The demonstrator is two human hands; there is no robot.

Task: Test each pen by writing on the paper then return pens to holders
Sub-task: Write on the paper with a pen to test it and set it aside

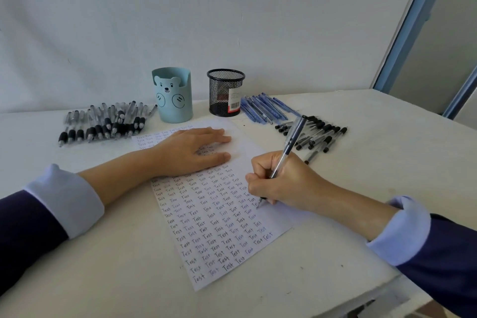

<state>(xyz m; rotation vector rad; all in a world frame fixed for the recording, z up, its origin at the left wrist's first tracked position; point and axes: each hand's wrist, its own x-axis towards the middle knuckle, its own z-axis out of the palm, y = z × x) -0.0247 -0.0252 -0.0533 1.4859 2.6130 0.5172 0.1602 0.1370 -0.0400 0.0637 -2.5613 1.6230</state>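
Far to the left of the left grip (pixel 191 152), a heap of clear pens (pixel 103 121) with black rubber sleeves lies on the white surface (pixel 387 162). Behind this grip stands the teal bear holder (pixel 173 100), and a little to its right stands the black mesh holder (pixel 225 93). I see no pen standing out of either one.

The left grip is open. Its fingers lie straight and flat on the upper part of the paper (pixel 219 227) and press it down. The paper lies tilted under both grips, and rows of the word "Test" cover nearly all of it.

Behind the right grip (pixel 286 183), the blue pens (pixel 263 108) lie side by side, just beside the mesh holder. Nearer to this grip there is a loose pile of capped black pens (pixel 317 134).

The right grip is closed around the pen (pixel 291 137). Thumb and fingers pinch the lower barrel, and the tip touches the paper near its right edge. The upper end leans away, up and to the right.

I judge that the pen is light and stiff, with a smooth plastic barrel that can slip. For writing, the good place to hold it is low, near the tip. For dropping it into a holder, the middle of the barrel seems better. The paper is thin and probably slides easily, so it needs the flat grip on it.
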